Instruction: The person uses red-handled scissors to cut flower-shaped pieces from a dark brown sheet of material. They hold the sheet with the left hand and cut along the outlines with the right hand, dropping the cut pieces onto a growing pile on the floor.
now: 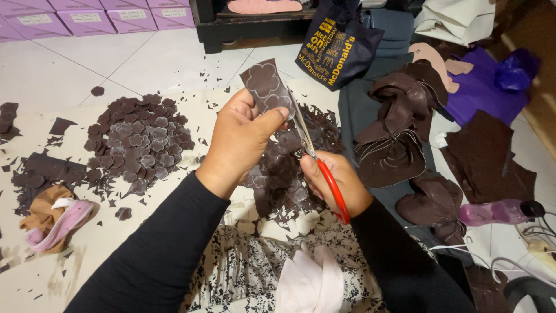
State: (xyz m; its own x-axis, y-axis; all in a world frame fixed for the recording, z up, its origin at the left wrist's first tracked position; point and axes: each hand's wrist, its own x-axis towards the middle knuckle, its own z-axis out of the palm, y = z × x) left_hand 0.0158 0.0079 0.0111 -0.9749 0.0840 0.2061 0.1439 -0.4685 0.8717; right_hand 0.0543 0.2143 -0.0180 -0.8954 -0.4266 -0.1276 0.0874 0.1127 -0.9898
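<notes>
My left hand point(240, 139) pinches a dark brown strip of material point(265, 86) marked with pale flower outlines, holding it upright. My right hand point(335, 181) grips red-handled scissors point(324, 168), whose blades meet the strip's right edge. Below the hands lies a heap of brown offcuts point(284, 174). To the left sits a pile of cut brown flower shapes point(138, 145) on a cream sheet point(116, 249).
Curled dark brown sheets point(399, 127) lie to the right, with purple fabric point(480, 87) and a pink bottle point(492, 212) beyond. A dark blue bag point(336, 43) stands behind. Tan and pink cloth point(52, 223) rests at the left. Lilac boxes point(87, 17) line the back.
</notes>
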